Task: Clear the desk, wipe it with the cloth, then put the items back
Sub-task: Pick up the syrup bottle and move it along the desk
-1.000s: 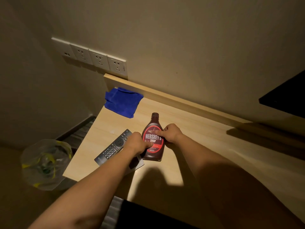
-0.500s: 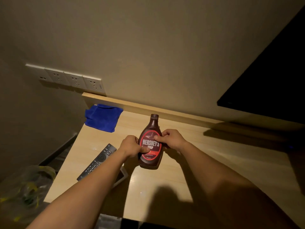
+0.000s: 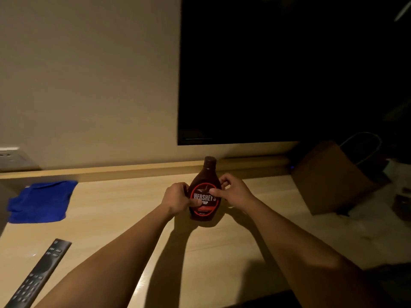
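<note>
A brown Hershey's syrup bottle (image 3: 205,174) stands upright near the middle of the light wooden desk (image 3: 124,207). My left hand (image 3: 176,197) grips its left side and my right hand (image 3: 233,192) holds its right side, thumbs across the red label. The blue cloth (image 3: 41,201) lies crumpled at the desk's far left by the back ledge. A black remote control (image 3: 41,276) rests at the near left, apart from both hands.
A dark TV screen (image 3: 289,70) hangs on the wall above the desk. A brown paper bag (image 3: 331,176) with white handles lies at the right. Wall sockets (image 3: 9,155) sit at the left edge. Small dark items sit at the far right.
Both hands have carried the syrup bottle to the right along the desk, away from the remote and cloth. The view has swung right, bringing the TV and paper bag into sight.
</note>
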Action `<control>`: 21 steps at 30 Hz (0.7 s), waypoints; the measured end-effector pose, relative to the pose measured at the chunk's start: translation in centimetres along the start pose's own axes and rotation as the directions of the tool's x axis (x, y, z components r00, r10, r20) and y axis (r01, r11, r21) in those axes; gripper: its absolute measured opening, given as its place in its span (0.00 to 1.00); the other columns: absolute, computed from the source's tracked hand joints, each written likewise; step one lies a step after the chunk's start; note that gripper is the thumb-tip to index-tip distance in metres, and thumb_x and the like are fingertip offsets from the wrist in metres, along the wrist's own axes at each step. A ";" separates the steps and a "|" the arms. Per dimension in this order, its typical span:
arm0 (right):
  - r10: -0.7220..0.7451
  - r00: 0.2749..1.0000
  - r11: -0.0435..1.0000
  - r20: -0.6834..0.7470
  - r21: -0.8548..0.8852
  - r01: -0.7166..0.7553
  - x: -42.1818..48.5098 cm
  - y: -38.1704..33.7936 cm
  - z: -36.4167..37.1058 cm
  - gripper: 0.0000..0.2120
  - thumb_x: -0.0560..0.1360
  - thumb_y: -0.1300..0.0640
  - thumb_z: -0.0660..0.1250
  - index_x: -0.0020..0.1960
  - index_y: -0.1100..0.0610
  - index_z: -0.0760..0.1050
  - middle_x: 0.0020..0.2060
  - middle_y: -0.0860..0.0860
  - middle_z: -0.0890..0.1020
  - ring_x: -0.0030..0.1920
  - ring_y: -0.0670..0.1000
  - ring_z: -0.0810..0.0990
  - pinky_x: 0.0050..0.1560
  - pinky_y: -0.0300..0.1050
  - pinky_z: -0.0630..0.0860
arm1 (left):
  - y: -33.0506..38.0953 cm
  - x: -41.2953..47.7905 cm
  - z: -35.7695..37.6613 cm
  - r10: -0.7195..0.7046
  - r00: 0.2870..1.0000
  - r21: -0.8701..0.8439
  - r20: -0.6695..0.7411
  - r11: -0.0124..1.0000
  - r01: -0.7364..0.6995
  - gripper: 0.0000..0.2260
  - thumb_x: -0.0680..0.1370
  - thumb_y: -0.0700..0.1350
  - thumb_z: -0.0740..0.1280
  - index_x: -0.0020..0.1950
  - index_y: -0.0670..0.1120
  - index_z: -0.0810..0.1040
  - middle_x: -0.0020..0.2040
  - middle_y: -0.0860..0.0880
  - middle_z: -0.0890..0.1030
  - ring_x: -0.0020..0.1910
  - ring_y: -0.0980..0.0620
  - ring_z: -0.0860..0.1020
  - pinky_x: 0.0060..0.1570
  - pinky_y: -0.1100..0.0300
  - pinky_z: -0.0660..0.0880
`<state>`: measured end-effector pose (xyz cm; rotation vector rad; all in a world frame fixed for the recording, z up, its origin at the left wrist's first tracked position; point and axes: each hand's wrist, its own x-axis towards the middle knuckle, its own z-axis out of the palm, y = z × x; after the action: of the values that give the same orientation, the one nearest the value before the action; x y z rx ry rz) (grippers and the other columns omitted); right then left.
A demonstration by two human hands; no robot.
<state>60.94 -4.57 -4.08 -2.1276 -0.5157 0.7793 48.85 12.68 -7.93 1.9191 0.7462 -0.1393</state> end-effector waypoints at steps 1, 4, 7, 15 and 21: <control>0.003 1.000 1.000 -0.026 0.004 -0.003 -0.2 0.9 -1.2 0.14 0.75 0.53 0.76 0.55 0.55 0.75 0.50 0.45 0.80 0.49 0.44 0.80 0.42 0.39 0.73 | 1.0 0.5 1.1 0.024 1.000 0.012 0.011 1.000 -0.025 0.19 0.69 0.48 0.83 0.51 0.43 0.79 0.47 0.49 0.84 0.48 0.48 0.83 0.43 0.57 0.79; 0.004 0.995 0.999 -0.099 0.033 0.000 -0.5 3.3 -4.3 0.13 0.75 0.54 0.76 0.55 0.55 0.75 0.49 0.45 0.80 0.48 0.43 0.80 0.41 0.37 0.73 | 3.4 2.0 4.2 0.095 0.995 0.041 0.026 0.995 -0.096 0.22 0.69 0.48 0.83 0.57 0.43 0.80 0.51 0.48 0.85 0.51 0.47 0.83 0.51 0.51 0.82; 0.006 0.984 0.997 -0.175 0.073 0.007 -0.3 5.3 -6.4 0.12 0.75 0.57 0.77 0.54 0.55 0.76 0.49 0.46 0.80 0.49 0.44 0.80 0.42 0.37 0.75 | 5.1 3.7 6.9 0.140 0.990 0.054 0.028 0.989 -0.141 0.21 0.69 0.48 0.82 0.56 0.44 0.79 0.51 0.49 0.85 0.50 0.49 0.83 0.49 0.55 0.81; -0.044 0.966 0.998 -0.254 0.034 0.054 3.2 9.7 -7.8 0.15 0.73 0.57 0.78 0.52 0.47 0.74 0.50 0.48 0.85 0.51 0.49 0.86 0.55 0.56 0.84 | 5.7 8.0 11.0 0.221 0.974 0.083 -0.058 0.973 -0.216 0.24 0.70 0.45 0.81 0.63 0.43 0.79 0.55 0.49 0.83 0.51 0.53 0.79 0.40 0.72 0.69; -0.054 0.956 0.999 -0.287 -0.014 0.052 5.2 11.1 -6.3 0.16 0.72 0.54 0.79 0.52 0.44 0.74 0.49 0.44 0.83 0.50 0.47 0.84 0.51 0.56 0.85 | 4.3 10.1 11.9 0.203 0.975 0.078 -0.090 0.977 -0.196 0.25 0.71 0.42 0.81 0.66 0.44 0.78 0.55 0.50 0.81 0.56 0.49 0.80 0.49 0.66 0.71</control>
<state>70.06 -11.58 -11.64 -2.1756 -0.4171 0.4275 61.98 5.72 -14.26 2.0659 0.6145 0.0544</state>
